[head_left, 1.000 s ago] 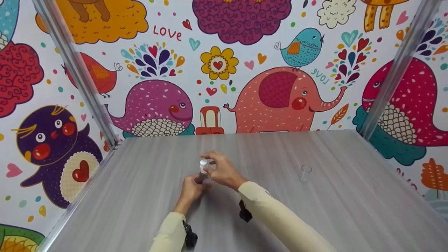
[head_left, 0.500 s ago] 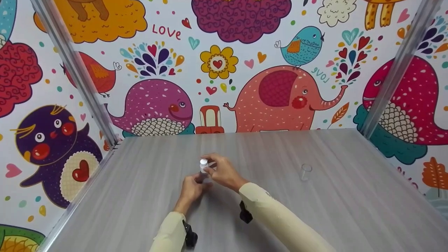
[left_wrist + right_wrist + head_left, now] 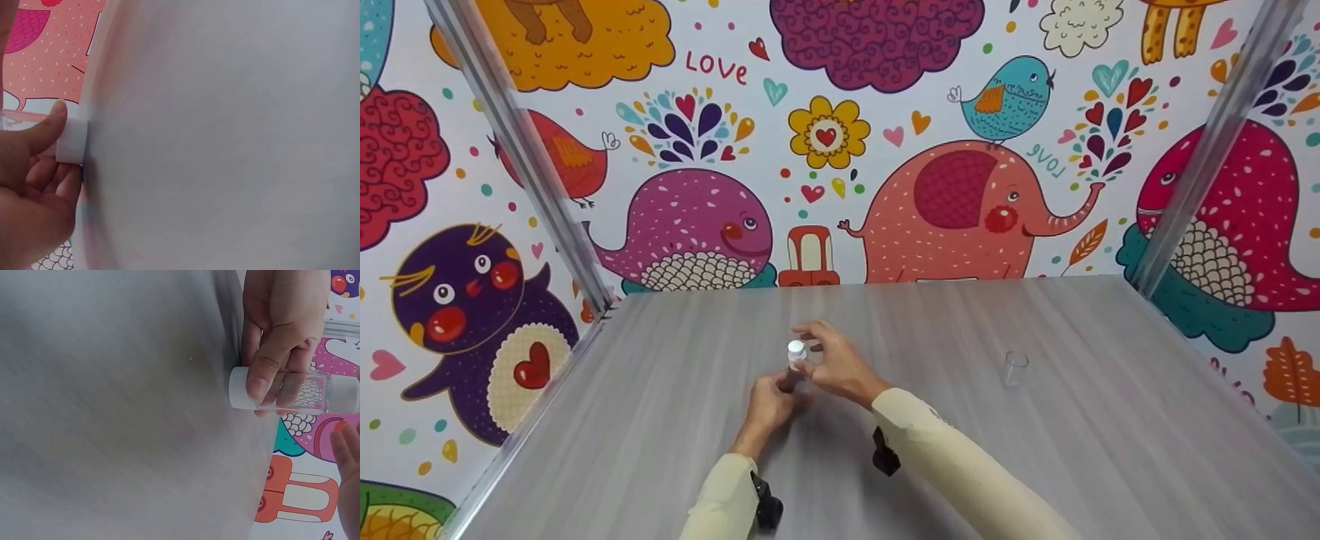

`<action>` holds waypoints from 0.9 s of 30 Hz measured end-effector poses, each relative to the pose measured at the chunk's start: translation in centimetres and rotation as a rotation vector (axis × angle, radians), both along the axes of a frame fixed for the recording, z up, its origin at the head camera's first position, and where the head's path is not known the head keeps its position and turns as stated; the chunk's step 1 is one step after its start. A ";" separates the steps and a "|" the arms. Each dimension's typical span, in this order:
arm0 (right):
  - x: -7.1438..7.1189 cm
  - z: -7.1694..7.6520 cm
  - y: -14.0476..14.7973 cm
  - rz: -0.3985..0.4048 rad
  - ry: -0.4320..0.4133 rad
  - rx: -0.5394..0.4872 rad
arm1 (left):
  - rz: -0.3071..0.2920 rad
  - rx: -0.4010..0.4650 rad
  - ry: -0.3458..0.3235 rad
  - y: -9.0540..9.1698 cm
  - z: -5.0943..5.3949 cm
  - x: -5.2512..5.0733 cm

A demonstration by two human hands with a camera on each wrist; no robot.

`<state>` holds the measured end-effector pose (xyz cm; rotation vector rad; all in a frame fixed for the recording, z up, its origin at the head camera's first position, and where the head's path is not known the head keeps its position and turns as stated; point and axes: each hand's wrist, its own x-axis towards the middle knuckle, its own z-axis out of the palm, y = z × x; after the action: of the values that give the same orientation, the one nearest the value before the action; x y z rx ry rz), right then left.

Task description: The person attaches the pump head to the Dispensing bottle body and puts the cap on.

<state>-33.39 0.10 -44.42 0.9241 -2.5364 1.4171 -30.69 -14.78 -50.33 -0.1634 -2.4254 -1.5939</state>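
A small clear bottle (image 3: 309, 400) stands upright on the table, with a white base (image 3: 73, 140) and a white cap (image 3: 796, 348) at its top. My left hand (image 3: 769, 409) grips it low down, the thumb lying across the base and lower wall. Around the cap is my right hand (image 3: 840, 367), its fingers spread. In the right wrist view, the right-hand fingers (image 3: 349, 447) stand slightly apart from the cap. Whether the right thumb touches the bottle is hard to tell.
An open clear cup (image 3: 1015, 369) stands on the table to the right of my hands. The grey wood-grain table (image 3: 645, 420) meets a wall printed with cartoon animals. Metal posts (image 3: 540, 165) frame the far corners.
My right-hand fingers closed in toward the cap half a second ago and have now spread away from it again. The left hand and bottle stay in place.
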 end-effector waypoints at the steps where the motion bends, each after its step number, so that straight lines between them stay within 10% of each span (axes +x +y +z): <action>1: 0.0 0.0 0.0 0.005 0.001 0.000 | -0.003 -0.004 0.001 0.0 0.0 0.0; 27: 0.0 -0.8 -0.4 0.002 0.010 -0.046 | 0.015 -0.031 0.002 -0.2 0.0 -0.1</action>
<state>-33.35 -0.34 -45.20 0.9243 -2.4860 1.4608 -30.77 -14.94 -50.29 -0.1517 -2.4445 -1.5497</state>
